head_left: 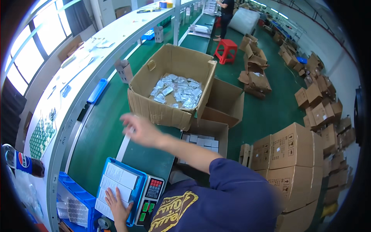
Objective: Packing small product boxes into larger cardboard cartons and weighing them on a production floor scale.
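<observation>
My left hand (117, 203) lies with its fingers spread on flat white boxes (116, 178). The boxes are laid side by side in a blue tray (141, 181), which rests on a digital weighing scale (150, 197) with a keypad and green buttons. My right hand (142, 130) is in the air over the green bench, just in front of a large open carton (154, 110). It is smeared by motion, but its fingers look apart and I see nothing in them. Inside the carton are many small silvery packets (181, 91) in clear bags.
Open cartons stand beside the bench, one holding small white boxes (205, 142). Sealed cartons (291, 147) are stacked at right. A blue bin (77, 189) and a cola bottle (29, 164) are at left. Farther off are a red stool (227, 50) and a standing person (227, 15).
</observation>
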Tool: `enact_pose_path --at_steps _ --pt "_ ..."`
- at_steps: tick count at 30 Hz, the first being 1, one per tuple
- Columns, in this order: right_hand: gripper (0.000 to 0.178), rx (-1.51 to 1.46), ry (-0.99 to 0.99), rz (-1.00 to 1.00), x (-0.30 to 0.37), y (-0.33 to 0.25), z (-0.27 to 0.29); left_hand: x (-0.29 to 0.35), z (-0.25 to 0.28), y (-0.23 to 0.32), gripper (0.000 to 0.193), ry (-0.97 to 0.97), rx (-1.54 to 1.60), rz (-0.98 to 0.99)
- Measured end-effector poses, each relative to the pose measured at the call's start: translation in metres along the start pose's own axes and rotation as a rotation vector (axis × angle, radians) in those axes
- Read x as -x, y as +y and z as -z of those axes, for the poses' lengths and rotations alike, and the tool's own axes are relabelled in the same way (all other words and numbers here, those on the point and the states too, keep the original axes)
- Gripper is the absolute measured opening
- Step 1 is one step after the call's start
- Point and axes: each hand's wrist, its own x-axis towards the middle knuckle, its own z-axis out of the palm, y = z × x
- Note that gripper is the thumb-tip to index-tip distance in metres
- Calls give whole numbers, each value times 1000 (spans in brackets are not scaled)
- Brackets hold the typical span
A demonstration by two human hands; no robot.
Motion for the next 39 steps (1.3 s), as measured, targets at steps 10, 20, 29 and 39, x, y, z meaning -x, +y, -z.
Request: enact_pose_path --at_steps 10,20,29,39 --pt "28 449 17 -172 -59 50 179 6 18 23 75 36 -54 0" --pt "54 1036 -748 -580 -124 232 185 -2 -6 -20 78 44 66 -134" --pt "76 950 -1065 -724 -44 370 114 4 2 -15 67 263 314 3" --pt "31 1207 -868 -503 -76 372 214 -58 29 12 34 549 447 -156"
